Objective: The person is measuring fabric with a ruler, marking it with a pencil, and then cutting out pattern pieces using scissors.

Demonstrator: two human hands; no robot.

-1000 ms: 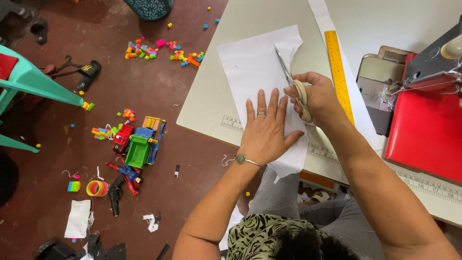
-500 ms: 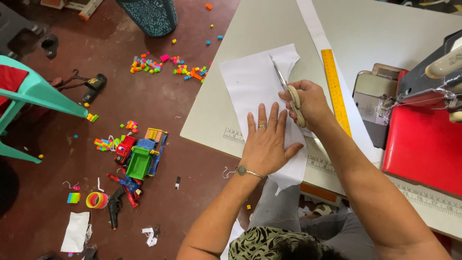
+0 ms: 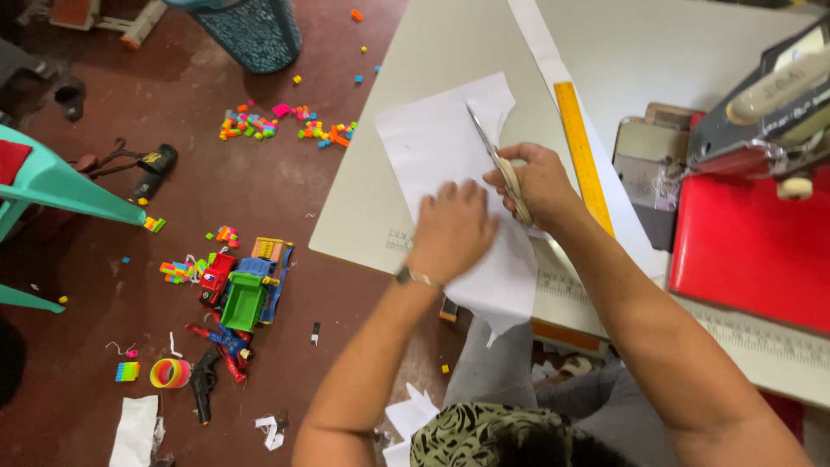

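A white sheet of paper (image 3: 437, 138) lies on the pale table (image 3: 432, 52), its near end hanging over the table's edge. My left hand (image 3: 451, 229) presses flat on the paper near that edge; a bracelet circles its wrist. My right hand (image 3: 540, 182) grips a pair of scissors (image 3: 493, 156) whose blades point away from me into the paper, along a cut that runs up the sheet's right side.
A yellow ruler (image 3: 581, 151) lies right of the paper on a long white strip (image 3: 540, 43). A sewing machine (image 3: 769, 112) and red cover (image 3: 752, 251) stand at the right. Toy blocks (image 3: 285, 121), a toy truck (image 3: 246, 285), a teal chair (image 3: 52, 186) and a basket (image 3: 246, 30) sit on the red floor.
My left hand has slid a little toward the scissors and its fingers have drawn together. The scissors have advanced further up the paper, lengthening the cut.
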